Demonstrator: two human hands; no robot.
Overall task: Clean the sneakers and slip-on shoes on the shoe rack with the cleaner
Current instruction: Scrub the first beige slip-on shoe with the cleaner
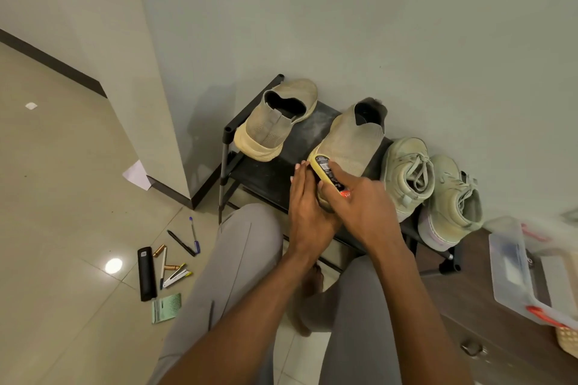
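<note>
While the right hand [359,197] curls round the cleaner [328,173], pressing it on the toe of the slip-on shoe [350,141] atop the shoe rack [230,147], left hand [305,197] braces w/ straight fingers. Risk: hard rubbing could slide the shoe off the front edge; sneakers [431,187] sit just beside.

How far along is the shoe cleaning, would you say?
Nothing looks plainly finished. In hand: the right hand grips the cleaner against the toe of the nearer slip-on, steadied by the left hand. Left: the other slip-on and both sneakers on the rack.
</note>
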